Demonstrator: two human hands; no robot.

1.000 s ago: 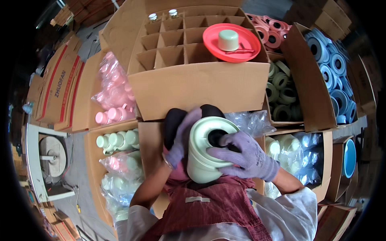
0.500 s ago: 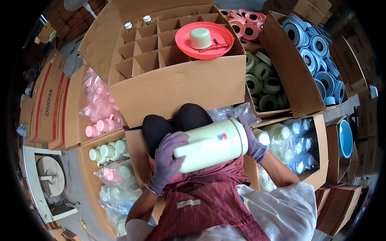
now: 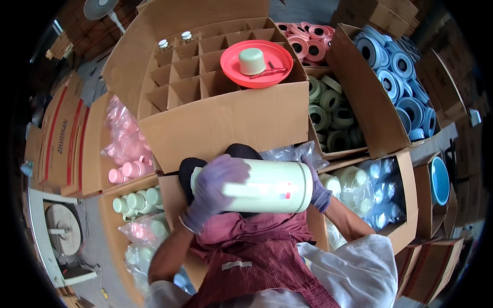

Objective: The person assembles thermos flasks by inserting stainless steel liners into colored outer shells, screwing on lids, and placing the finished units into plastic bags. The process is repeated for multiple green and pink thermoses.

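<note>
I hold a pale green cylindrical flask body (image 3: pixel 267 186) lying sideways across my lap. My left hand (image 3: pixel 213 191), in a purple glove, wraps over its left end. My right hand (image 3: pixel 317 189), also gloved, cups its right end and is mostly hidden behind it. Ahead stands a large cardboard box with divider cells (image 3: pixel 190 82); two silver-topped flasks (image 3: pixel 173 41) stand in its far-left cells. A red bowl-shaped lid (image 3: pixel 257 64) with a pale green cap (image 3: pixel 252 60) on it rests on the dividers.
Boxes of pale green rings (image 3: pixel 328 115), pink rings (image 3: pixel 308 43) and blue rings (image 3: pixel 398 72) stand at right. Bagged pale green parts (image 3: pixel 359 187) lie lower right. Pink bottles (image 3: pixel 128 169) and pale green bottles (image 3: pixel 136 200) fill boxes at left. A fan (image 3: pixel 100 7) stands far back.
The flask body went from upright, open end toward me, to lying sideways. My left hand moved onto its left end, my right hand to the right end.
</note>
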